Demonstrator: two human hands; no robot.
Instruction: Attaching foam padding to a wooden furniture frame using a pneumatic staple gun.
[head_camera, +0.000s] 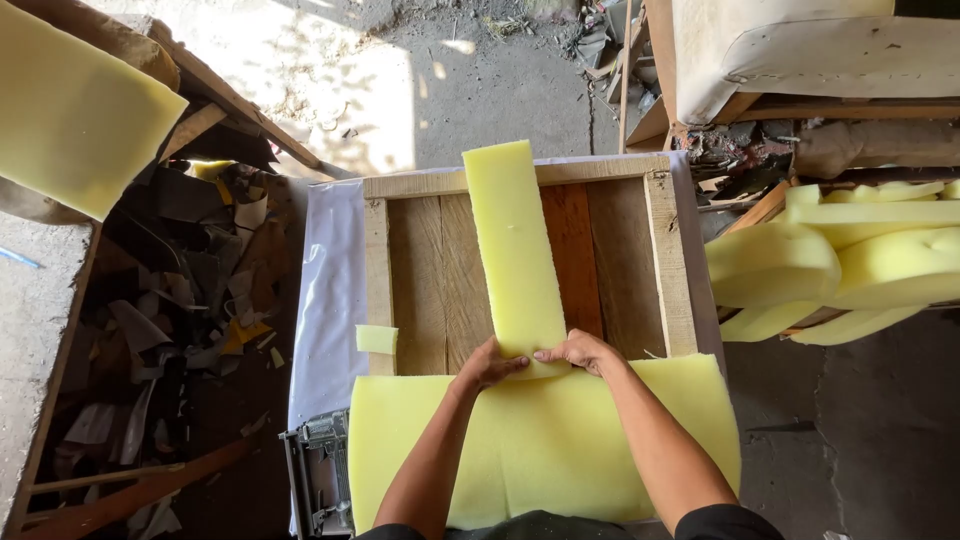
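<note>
A long yellow foam strip (513, 250) lies lengthwise across a wooden frame (668, 260) with a plank base. Its near end meets a wide yellow foam sheet (545, 445) that covers the frame's near part. My left hand (490, 363) and my right hand (578, 351) press down side by side on the strip's near end, fingers pinching the foam where the two pieces meet. A small yellow foam scrap (376, 339) rests on the frame's left rail.
White plastic sheeting (328, 290) lies under the frame. A metal tool (322, 470) sits at the near left. Scrap offcuts (180, 300) fill a bin at left. Foam pieces (850, 265) are stacked at right, a foam slab (70, 110) at top left.
</note>
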